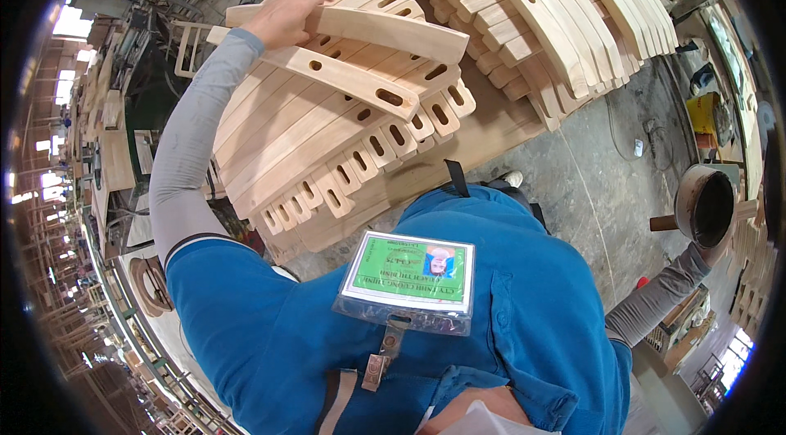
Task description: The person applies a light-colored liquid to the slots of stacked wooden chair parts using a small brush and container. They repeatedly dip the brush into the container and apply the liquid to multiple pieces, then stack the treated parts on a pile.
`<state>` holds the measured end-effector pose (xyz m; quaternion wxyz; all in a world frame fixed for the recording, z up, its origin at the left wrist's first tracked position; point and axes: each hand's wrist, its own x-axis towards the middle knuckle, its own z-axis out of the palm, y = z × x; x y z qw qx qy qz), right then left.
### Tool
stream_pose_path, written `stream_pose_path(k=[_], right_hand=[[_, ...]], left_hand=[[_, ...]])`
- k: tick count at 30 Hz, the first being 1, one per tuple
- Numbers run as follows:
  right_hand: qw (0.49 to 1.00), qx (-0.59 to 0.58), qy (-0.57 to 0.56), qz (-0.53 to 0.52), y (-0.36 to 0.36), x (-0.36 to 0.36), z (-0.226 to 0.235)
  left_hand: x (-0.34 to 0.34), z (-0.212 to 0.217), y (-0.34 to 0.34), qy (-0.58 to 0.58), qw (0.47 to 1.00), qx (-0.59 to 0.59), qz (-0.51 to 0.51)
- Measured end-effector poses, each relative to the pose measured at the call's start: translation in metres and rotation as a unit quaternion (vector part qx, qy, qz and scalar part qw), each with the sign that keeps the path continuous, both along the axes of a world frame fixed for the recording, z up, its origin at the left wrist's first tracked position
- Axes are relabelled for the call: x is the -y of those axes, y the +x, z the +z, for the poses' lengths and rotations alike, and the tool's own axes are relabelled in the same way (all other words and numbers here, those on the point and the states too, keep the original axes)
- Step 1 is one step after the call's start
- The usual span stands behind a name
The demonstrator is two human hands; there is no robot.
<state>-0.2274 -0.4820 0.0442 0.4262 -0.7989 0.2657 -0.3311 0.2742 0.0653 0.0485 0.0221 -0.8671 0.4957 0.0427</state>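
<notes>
My left hand (pixel 288 19) reaches far out over a stack of wooden pieces. Its fingers are closed over the edge of a curved plain wooden slat (pixel 393 32), which lies tilted across the stack. Just under it, a slotted wooden slat (pixel 348 85) lies askew on top of the others. Off to the right, my right hand (pixel 717 253) shows only in part below a round, dark-lined pot (pixel 711 204) with a wooden stub at its side. The hand seems closed around the pot's underside; most of its fingers are hidden.
Slotted wooden slats (pixel 286 136) form the near stack, resting on a brown board (pixel 393 189). More stacked slats (pixel 524 5) stand farther right. A cable (pixel 626 136) lies on the concrete floor (pixel 573 173). A yellow object (pixel 702 113) sits by the right-hand bench.
</notes>
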Motion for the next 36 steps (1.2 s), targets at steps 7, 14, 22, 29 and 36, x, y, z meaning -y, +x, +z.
stream_pose_path(k=[7, 14, 22, 29, 36], right_hand=[[1.000, 0.012, -0.020, -0.013, -0.013, 0.011, 0.000], [0.995, 0.030, 0.090, 0.007, -0.014, 0.011, -0.004], [0.999, 0.001, 0.032, 0.002, -0.029, 0.008, -0.015], [0.999, -0.016, -0.027, 0.033, -0.034, 0.012, -0.014], [0.998, -0.036, -0.005, 0.043, -0.036, 0.013, 0.000]], left_hand=[[0.008, 0.010, 0.009, 0.102, 0.994, -0.009, -0.029], [-0.005, 0.031, -0.008, 0.051, 0.997, -0.065, 0.014], [-0.030, 0.051, -0.054, 0.101, 0.994, -0.021, -0.027], [-0.041, 0.016, -0.061, -0.006, 0.990, 0.115, -0.086], [-0.012, 0.017, -0.058, 0.012, 0.985, 0.169, -0.040]])
